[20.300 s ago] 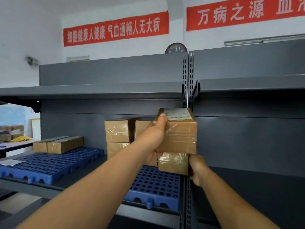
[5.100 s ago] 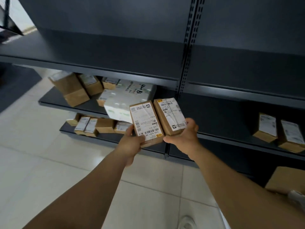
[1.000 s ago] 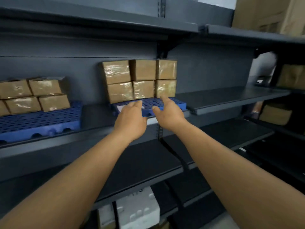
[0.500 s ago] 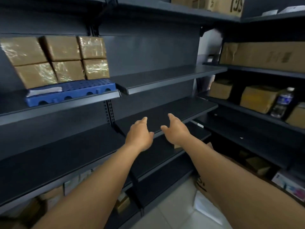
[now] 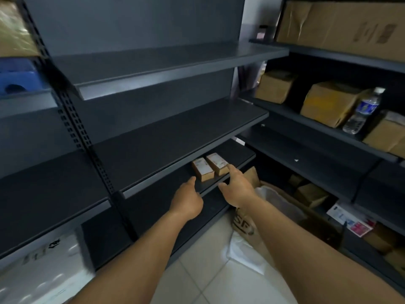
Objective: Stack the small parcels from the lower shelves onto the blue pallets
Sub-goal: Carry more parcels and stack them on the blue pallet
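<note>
Your left hand [image 5: 188, 200] and right hand [image 5: 237, 188] reach out side by side, both released and holding nothing, fingers spread. Just beyond their fingertips two small parcels [image 5: 210, 166] lie touching each other on a lower shelf [image 5: 243, 153], labels up. Farther off at upper left, a blue pallet [image 5: 18, 75] sits on a higher shelf.

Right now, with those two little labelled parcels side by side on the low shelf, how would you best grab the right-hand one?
Probably with the right hand, from the front: thumb under the right parcel's near end, fingers over its labelled top. Its left side touches the left parcel, and the shelf above limits reaching down.
</note>
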Tool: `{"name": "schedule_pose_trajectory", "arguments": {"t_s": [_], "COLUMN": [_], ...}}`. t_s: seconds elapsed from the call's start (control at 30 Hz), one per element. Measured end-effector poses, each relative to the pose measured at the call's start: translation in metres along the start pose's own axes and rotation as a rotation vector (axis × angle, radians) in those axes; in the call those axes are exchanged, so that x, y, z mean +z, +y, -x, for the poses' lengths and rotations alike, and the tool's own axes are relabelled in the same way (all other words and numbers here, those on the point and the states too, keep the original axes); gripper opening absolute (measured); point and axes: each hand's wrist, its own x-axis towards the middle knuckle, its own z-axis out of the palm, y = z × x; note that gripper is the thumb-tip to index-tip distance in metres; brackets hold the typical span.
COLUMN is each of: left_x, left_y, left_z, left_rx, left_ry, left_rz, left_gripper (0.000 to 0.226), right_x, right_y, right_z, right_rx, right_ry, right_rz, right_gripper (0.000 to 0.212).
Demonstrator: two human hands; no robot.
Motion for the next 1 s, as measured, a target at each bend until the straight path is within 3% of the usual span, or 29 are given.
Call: {"name": "schedule_pose_trajectory", "arguments": {"t_s": [0.43,0.77,1.0], "left_x": [0.063,0.120,0.167], "left_y": [-0.026,-0.039,-0.049], "left_z": [-0.151,-0.264,-0.349], "left_rx": [-0.167,-0.380,-0.552], "left_ry": [-0.131,-0.073,-0.013], "left_rz": [-0.113,-0.145,-0.016], "left_gripper": [0.068,0.070,0.074], "right_x": [0.034,0.071,0.096], "right_y": [0.071,0.150,0.189], "right_z": [-0.158,-0.304,-0.413], "right_rx": [0.105,0.053,0.003], "right_ry": [-0.129,-0.289,-0.301], "right_rz": [0.056,0.054,-0.041], "right_gripper": [0.072,0.068,0.098]}}
